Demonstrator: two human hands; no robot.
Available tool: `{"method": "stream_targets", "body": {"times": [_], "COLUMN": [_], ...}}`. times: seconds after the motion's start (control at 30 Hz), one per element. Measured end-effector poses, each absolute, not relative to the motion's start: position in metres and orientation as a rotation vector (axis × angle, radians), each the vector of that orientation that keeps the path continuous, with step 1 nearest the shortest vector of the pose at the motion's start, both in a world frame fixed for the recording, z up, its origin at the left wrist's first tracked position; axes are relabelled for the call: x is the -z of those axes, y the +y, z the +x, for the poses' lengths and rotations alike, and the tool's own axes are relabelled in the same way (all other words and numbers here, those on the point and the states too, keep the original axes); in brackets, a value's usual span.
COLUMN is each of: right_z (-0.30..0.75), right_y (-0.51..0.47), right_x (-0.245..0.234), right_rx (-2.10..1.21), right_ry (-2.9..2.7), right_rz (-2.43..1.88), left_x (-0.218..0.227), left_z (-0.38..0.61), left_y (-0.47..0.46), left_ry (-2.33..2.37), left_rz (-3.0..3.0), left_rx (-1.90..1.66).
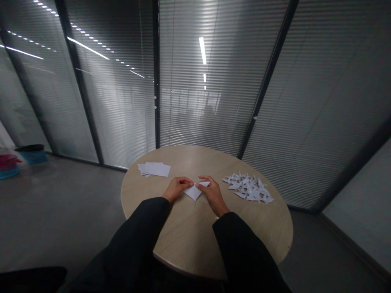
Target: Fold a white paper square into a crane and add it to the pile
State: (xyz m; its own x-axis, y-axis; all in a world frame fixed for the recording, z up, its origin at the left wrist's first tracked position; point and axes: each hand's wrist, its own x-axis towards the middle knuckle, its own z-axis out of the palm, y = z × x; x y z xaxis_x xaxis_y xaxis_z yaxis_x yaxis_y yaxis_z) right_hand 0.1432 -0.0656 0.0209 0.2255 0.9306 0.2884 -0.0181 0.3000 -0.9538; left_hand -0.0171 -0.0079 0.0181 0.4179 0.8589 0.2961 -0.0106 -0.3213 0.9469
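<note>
Between my two hands is a folded piece of white paper [194, 192], with a pointed corner facing me. My left hand [178, 188] pinches its left side between thumb and fingers. On the right side, the thumb of my right hand [214, 196] presses the paper, and the fingers curl behind it. The paper is close above or on the round wooden table [189, 236]; the exact contact cannot be made out. Fingers partly hide its upper edge.
A heap of small folded white paper pieces [249, 187] lies on the table's right side. Flat white paper sheets [157, 169] are stacked loosely at the back left. Behind the table stands a glass partition with blinds [210, 101]. Blue bins [33, 154] stand on the floor far left.
</note>
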Motion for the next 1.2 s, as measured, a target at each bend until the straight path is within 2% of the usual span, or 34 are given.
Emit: {"method": "stream_targets", "body": {"times": [0.87, 1.2], "right_z": [0.16, 0.162], "right_y": [-0.058, -0.056], "right_x": [-0.016, -0.015], "right_rx": [-0.538, -0.694], "right_ry": [-0.981, -0.935], "right_rz": [-1.115, -0.984], "left_x": [-0.025, -0.012], "left_z": [-0.023, -0.022], "left_y": [-0.009, 0.002], "left_ry": [0.843, 0.802], "left_rz": [1.257, 1.291], "left_rx": [-1.235, -1.197]}}
